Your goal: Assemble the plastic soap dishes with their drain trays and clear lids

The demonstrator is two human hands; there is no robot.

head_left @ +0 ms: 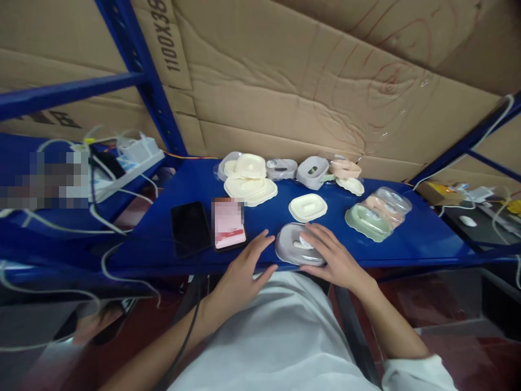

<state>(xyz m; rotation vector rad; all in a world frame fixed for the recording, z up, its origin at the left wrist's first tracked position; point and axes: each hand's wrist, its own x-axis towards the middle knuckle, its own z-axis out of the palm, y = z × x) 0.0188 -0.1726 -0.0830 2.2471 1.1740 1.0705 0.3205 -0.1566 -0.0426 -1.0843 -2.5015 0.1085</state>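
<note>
Resting near the front edge of the glossy blue metal shelf (407, 239), the grey oval plastic tray (290, 247) lay between the person's two hands, with a small white round piece (302, 243) sitting in its hollow. The right hand (331, 258) lay flat across the tray's right side, fingers loosely spread and draped over the rim and the white piece, not pinching anything that I could make out. The left hand (244, 269) was open too, fingers slightly apart, its fingertips just beside the tray's left rim (whether they actually touched it could not be told).

Just left of that hand lay a phone with a lit pinkish screen (228, 224), and beside it a black phone with a dark screen (189, 228). Behind the grey tray sat a cream oval plastic tray (308, 207). Farther back, against the brown cardboard backing (309, 87), stood a pile of cream lids and trays (247, 179), a pale grey tray (281, 168), another grey tray (312, 171) and a pink one (345, 168). To the right a green tray (366, 224) overlapped pink and clear ones (391, 202). A white power strip (136, 155) with trailing white cables rested at the far left
</note>
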